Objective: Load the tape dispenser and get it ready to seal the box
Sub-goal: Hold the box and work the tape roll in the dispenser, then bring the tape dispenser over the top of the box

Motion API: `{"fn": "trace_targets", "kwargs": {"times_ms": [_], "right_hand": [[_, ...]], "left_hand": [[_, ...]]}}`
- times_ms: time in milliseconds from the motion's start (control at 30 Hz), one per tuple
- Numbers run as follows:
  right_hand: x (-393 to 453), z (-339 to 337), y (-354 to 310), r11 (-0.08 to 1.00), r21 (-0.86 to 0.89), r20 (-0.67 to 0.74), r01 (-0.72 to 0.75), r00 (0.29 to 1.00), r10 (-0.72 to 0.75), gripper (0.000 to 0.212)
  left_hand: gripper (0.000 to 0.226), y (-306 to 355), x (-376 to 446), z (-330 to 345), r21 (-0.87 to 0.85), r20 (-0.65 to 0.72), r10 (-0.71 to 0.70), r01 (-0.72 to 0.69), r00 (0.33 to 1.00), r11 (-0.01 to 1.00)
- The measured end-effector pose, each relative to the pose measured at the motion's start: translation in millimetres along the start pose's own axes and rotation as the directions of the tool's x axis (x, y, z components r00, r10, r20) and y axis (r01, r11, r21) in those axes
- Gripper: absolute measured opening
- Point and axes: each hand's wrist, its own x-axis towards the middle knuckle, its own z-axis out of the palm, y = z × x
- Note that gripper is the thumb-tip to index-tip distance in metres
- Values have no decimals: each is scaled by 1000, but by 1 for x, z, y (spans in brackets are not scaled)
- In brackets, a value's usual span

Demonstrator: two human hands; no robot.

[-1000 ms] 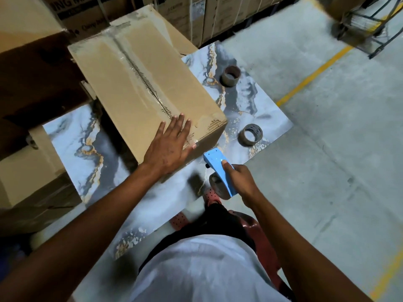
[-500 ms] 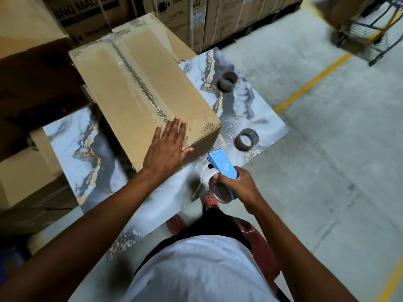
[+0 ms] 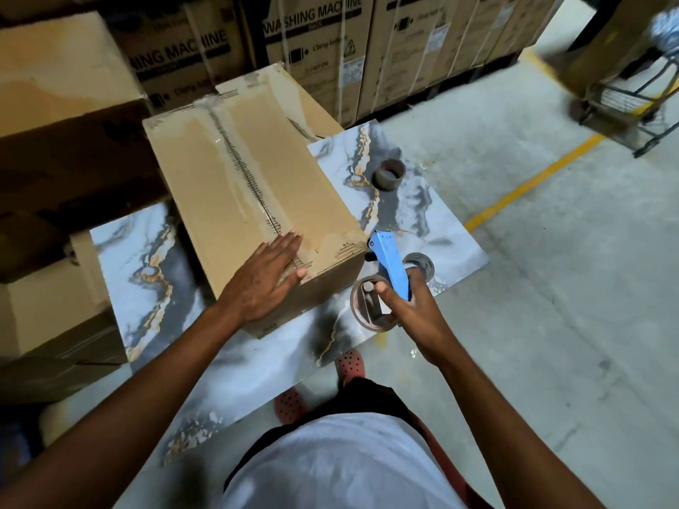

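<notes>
A closed cardboard box (image 3: 235, 192) with a taped centre seam lies on the marble-patterned table (image 3: 400, 207). My left hand (image 3: 266, 281) rests flat on the box's near right corner, fingers together. My right hand (image 3: 408, 312) grips a blue tape dispenser (image 3: 389, 262) just right of that corner, above the table's front edge. A brown tape roll (image 3: 362, 303) sits on the dispenser, under my thumb. The dispenser's nose points toward the box.
A spare tape roll (image 3: 390, 173) stands on the table behind the dispenser; another roll (image 3: 422, 264) lies partly hidden by my right hand. Stacked cartons (image 3: 62, 115) crowd the left, washing-machine boxes (image 3: 323, 49) the back. A trolley (image 3: 624, 97) stands far right on the concrete floor.
My right hand has lifted the dispenser and turned it, so the tape roll now faces me. My left hand stays on the box corner. The camera has tilted up.
</notes>
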Motion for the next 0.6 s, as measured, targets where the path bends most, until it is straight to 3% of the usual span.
{"fn": "trace_targets", "kwargs": {"times_ms": [233,333,467,600], "right_hand": [[25,2,-34,932,361,164,-15,985,-48,40],[44,14,-51,885,457,243,-86,969,-31,41],[74,35,-76,899,391,388,-199,921,36,55],[103,60,-96,929,291,468,-226,881,68,74]], "left_hand": [[68,4,5,-19,-157,-123,-100,80,987,984],[63,6,10,-35,-255,-216,-164,106,963,961],[58,3,18,-60,-512,-338,-268,62,902,857],[49,7,27,-83,-577,-411,-325,33,852,816]]}}
